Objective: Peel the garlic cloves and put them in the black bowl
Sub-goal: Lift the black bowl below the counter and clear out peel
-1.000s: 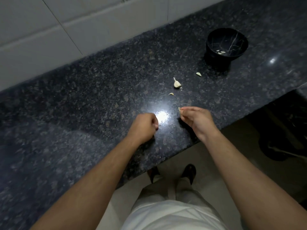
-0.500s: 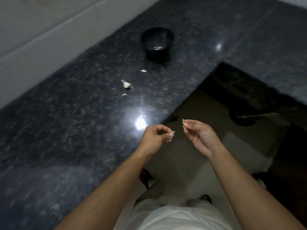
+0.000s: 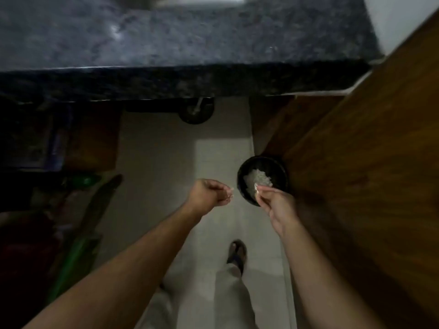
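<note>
- Compared with a moment earlier, the view was found swung away from the counter's working patch and down to the floor; the black bowl with its cloves and the loose garlic on the counter were no longer in sight.
- A dark round bin [image 3: 263, 180] with pale scraps inside was seen on the floor, tight against a wooden door [image 3: 368, 162].
- The right hand [image 3: 276, 200] was held over the bin's near rim, its fingertips pinched on a small pale piece, probably garlic skin, though the blur left that uncertain.
- The left hand [image 3: 209, 194] was held just beside it, fingers curled; whether anything was pinched could not be told.
- This was judged a discard of peel, with no clove being bowled.
- The granite counter [image 3: 190, 39] edge overhung ahead; open floor [image 3: 218, 162] lay between the clutter at left and the door.
</note>
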